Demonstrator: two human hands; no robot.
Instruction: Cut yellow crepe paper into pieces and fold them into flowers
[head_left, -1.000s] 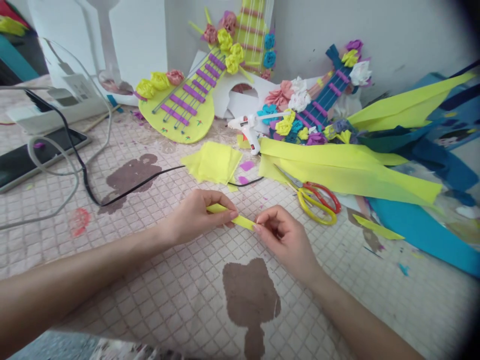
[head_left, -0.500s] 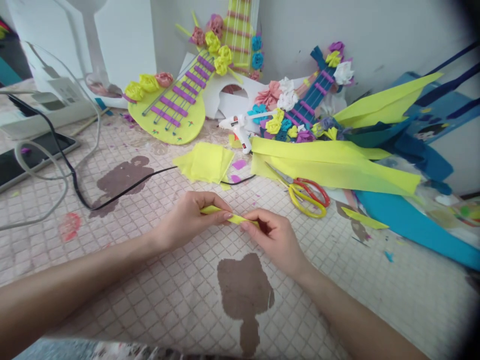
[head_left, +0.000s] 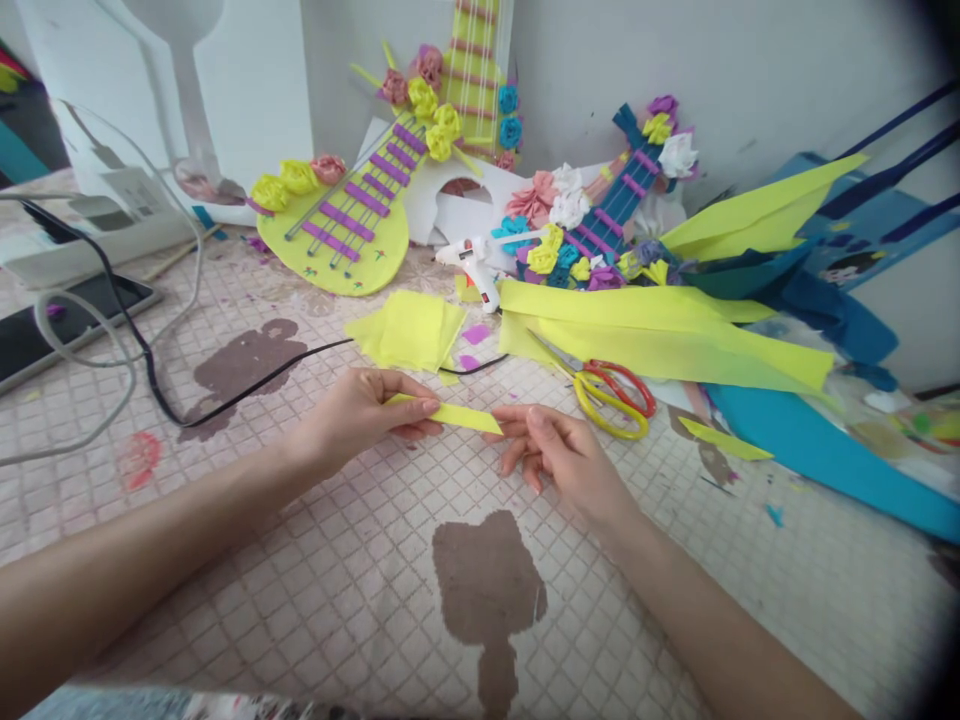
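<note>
My left hand pinches one end of a narrow folded yellow strip between thumb and fingers. The strip stretches to the right, above the patterned tablecloth. At its free end is my right hand, fingers apart, with the fingertips at or just beside the strip's tip. Beyond my hands lies a stack of yellow paper squares. Scissors with one red and one yellow handle rest to the right of it, partly against long yellow crepe sheets.
A white glue gun stands behind the yellow stack. Decorated paper guitars with crepe flowers line the back. At the left are a phone, a power strip and cables. Blue paper lies at the right.
My right hand has opened and moved slightly right, releasing its pinch on the strip. More of the strip shows now. My left hand still pinches it, a little further left.
</note>
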